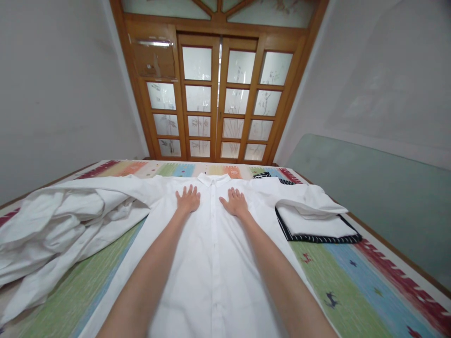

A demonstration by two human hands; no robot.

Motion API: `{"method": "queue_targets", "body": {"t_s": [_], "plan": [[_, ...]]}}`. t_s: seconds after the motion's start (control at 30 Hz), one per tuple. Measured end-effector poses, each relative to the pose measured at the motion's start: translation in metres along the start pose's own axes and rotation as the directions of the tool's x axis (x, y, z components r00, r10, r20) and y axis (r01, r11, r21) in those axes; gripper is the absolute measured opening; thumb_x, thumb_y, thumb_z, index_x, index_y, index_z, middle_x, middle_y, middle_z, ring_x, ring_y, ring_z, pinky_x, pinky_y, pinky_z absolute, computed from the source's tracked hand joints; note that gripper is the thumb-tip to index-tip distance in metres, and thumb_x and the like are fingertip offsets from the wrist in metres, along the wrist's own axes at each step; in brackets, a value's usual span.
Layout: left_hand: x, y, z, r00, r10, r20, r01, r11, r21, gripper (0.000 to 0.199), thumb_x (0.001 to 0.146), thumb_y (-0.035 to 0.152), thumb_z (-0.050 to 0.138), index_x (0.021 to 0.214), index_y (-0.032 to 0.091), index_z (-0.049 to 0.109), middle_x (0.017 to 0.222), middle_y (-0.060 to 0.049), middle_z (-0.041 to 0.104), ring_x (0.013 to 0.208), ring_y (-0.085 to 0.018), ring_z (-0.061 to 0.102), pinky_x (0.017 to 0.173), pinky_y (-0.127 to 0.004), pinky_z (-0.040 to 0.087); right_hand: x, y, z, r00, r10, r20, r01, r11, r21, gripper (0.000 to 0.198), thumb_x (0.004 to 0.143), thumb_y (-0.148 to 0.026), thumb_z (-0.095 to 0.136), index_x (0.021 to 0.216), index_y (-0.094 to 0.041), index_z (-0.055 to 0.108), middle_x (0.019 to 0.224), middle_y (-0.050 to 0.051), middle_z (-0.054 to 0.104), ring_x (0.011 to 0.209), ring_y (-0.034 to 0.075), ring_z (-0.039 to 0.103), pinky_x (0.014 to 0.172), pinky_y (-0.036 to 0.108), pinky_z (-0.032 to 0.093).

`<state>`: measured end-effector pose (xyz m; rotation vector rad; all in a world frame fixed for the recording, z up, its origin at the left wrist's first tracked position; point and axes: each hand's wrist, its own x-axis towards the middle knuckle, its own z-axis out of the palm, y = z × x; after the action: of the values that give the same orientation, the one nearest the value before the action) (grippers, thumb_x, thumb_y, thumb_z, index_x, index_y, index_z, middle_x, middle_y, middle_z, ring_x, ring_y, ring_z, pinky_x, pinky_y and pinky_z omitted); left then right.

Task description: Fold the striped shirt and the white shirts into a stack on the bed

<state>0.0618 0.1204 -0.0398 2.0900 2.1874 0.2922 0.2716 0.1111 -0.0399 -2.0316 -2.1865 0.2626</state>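
A white button-up shirt (pixel 213 263) lies spread flat, front side up, its collar (pixel 213 179) at the far end and its button placket running down the middle. My left hand (pixel 188 199) rests palm down on the chest left of the placket, fingers spread. On the other side of the placket my right hand (pixel 235 202) also lies flat, fingers apart. The shirt's right-hand sleeve (pixel 306 195) reaches over a folded stack of white and black striped cloth (pixel 324 230). Its left-hand sleeve runs to a crumpled heap of white cloth (pixel 63 225).
Under the shirt is a colourful patterned cover (pixel 338 286) with green, blue and red bands. A pale green board (pixel 369 188) stands along the right edge. Wooden doors with glass panes (pixel 214 94) close off the far end, between white walls.
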Motion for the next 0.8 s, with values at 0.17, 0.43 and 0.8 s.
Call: {"method": "queue_targets", "body": {"t_s": [0.17, 0.43, 0.8], "plan": [[-0.020, -0.007, -0.007, 1.000, -0.005, 0.011, 0.005, 1.000, 0.008, 0.060, 0.095, 0.052, 0.026, 0.151, 0.031, 0.034, 0.161, -0.004, 0.021, 0.148, -0.035, 0.015, 0.115, -0.065, 0.008, -0.001, 0.000, -0.003, 1.000, -0.003, 0.009, 0.003, 1.000, -0.011, 0.078, 0.097, -0.059, 0.022, 0.155, -0.007, 0.018, 0.163, 0.012, 0.009, 0.150, 0.027, 0.006, 0.119, 0.043, 0.004], [-0.023, -0.040, -0.016, 1.000, 0.005, 0.026, -0.008, 0.994, 0.110, 0.070, 0.096, 0.056, 0.019, 0.153, 0.018, 0.028, 0.160, -0.010, 0.021, 0.148, -0.031, 0.017, 0.118, -0.058, 0.009, -0.006, 0.003, -0.005, 0.999, -0.051, 0.004, 0.051, 0.998, -0.026, 0.074, 0.098, -0.056, 0.022, 0.154, -0.008, 0.022, 0.162, 0.013, 0.012, 0.150, 0.028, 0.010, 0.119, 0.044, 0.008], [-0.035, -0.035, -0.017, 0.915, 0.381, 0.134, -0.388, 0.921, 0.033, 0.061, 0.098, 0.053, 0.024, 0.151, 0.026, 0.032, 0.160, -0.006, 0.024, 0.148, -0.027, 0.019, 0.118, -0.055, 0.012, -0.007, 0.001, -0.007, 0.939, -0.279, -0.201, 0.298, 0.952, 0.068, 0.032, 0.094, -0.022, 0.047, 0.116, -0.021, 0.070, 0.127, 0.007, 0.066, 0.120, 0.020, 0.056, 0.101, 0.030, 0.040]]}}
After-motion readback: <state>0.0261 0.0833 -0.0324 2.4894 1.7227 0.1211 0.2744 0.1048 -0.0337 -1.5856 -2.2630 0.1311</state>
